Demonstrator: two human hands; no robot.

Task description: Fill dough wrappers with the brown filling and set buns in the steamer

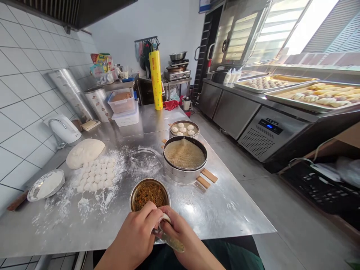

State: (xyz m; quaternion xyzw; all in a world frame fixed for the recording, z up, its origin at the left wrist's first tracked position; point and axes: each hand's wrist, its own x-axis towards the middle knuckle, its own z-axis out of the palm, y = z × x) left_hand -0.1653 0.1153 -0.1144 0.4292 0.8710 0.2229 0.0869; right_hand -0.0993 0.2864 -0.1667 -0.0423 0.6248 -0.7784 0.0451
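My left hand is closed, its thumb and fingers pinching the edge of a small white dough bun. My right hand curls around the same bun from the other side, so most of the dough is hidden. A flat metal filling spatula, smeared with filling, sticks out from under my left fingers and crosses in front of my right palm; its grip end is hidden. Just beyond my hands stands a metal bowl of brown minced filling.
Floured dough pieces lie left, by a large dough slab and a flour plate. To the right, a lined steamer stands before another steamer holding several buns. A yellow wrap roll stands upright behind.
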